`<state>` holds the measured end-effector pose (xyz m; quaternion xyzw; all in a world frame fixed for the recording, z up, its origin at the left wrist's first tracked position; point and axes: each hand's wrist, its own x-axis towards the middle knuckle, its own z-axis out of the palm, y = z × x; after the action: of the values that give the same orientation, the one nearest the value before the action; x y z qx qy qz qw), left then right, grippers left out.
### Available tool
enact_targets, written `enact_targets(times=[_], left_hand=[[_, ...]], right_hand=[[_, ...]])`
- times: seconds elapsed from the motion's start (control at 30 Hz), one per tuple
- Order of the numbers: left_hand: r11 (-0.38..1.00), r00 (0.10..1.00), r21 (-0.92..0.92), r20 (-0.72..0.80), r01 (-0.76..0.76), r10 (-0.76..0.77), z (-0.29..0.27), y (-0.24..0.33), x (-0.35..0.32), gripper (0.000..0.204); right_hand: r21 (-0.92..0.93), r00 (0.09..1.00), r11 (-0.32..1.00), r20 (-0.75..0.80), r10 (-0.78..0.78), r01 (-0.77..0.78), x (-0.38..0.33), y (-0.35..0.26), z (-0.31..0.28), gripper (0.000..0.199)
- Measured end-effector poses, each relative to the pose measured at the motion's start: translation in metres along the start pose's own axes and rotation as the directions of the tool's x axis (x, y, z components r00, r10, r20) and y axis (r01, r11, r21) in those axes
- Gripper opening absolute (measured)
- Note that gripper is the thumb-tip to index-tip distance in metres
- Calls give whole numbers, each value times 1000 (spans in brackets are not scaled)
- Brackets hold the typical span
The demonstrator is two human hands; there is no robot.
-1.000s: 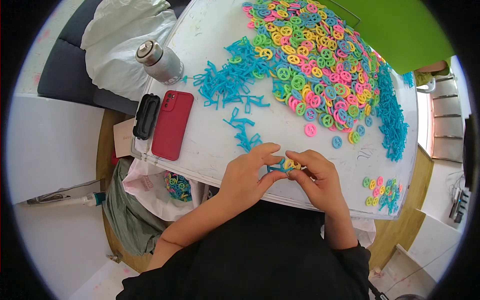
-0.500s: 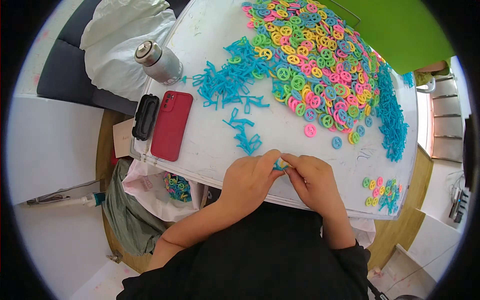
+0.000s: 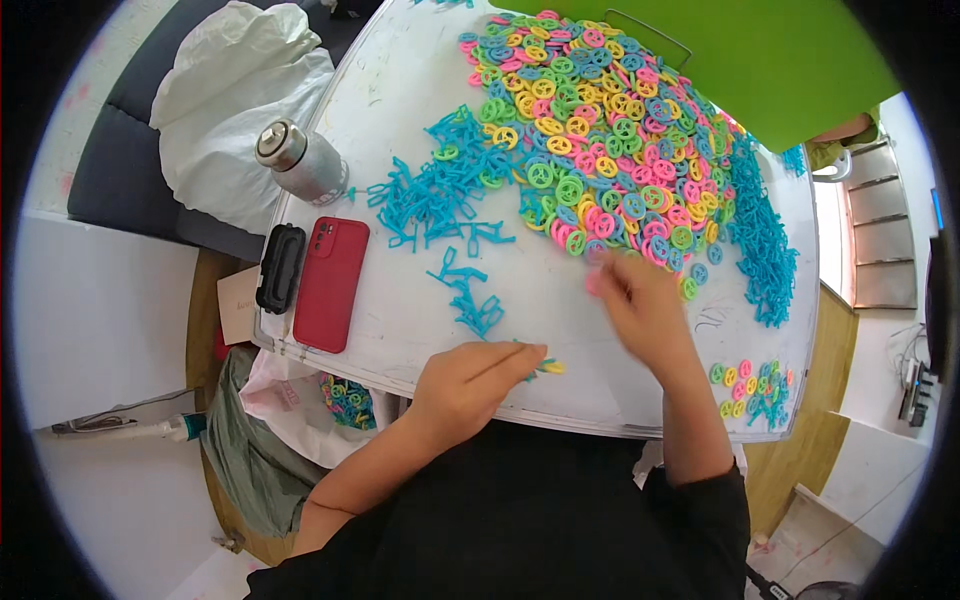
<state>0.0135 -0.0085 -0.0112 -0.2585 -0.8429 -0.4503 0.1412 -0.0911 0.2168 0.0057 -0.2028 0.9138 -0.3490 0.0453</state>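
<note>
My left hand [image 3: 470, 385] rests at the near edge of the white table [image 3: 400, 320]. Its fingertips pinch a small yellow ring with a blue clip [image 3: 546, 368]. My right hand [image 3: 640, 305] is stretched out and blurred. Its fingers are spread at the near edge of a big pile of pink, yellow, green and blue plastic rings [image 3: 600, 130], next to a pink ring [image 3: 594, 284]. I see nothing held in it. Loose blue clips [image 3: 470, 300] lie just ahead of my left hand.
A larger heap of blue clips [image 3: 440, 195] lies left of the rings, and a strip of them [image 3: 760, 240] lies to the right. A few joined pieces [image 3: 755, 385] sit at the near right. A red phone [image 3: 330, 285], black case [image 3: 280, 268] and metal bottle [image 3: 300, 160] stand at the left edge.
My hands were together at the table's near edge. The right hand has now let go and reached forward to the ring pile. The left hand stays, keeping the small piece.
</note>
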Motion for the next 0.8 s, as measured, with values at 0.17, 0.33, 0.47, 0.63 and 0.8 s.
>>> enact_targets(times=[0.17, 0.33, 0.47, 0.63, 0.8], left_hand=[[976, 973, -70, -89, 206, -211, 5, 4, 1, 34], [793, 850, -385, -39, 472, -525, 6, 4, -13, 27], [755, 838, -452, -30, 476, -545, 6, -3, -13, 22], [705, 828, -502, 42, 501, -559, 6, -6, -8, 23], [660, 779, -470, 107, 587, -617, 13, 1, 0, 24]], right_hand=[[-572, 913, 793, -176, -367, 209, 68, 14, 8, 15], [-527, 938, 815, -88, -334, 241, 55, 20, 22, 15], [-232, 926, 916, -111, -360, 328, 29, 11, 21, 12], [468, 981, 879, -193, 0, 92, -8, 4, 4, 12], [790, 962, 552, 186, 198, -266, -44, -29, 6, 14]])
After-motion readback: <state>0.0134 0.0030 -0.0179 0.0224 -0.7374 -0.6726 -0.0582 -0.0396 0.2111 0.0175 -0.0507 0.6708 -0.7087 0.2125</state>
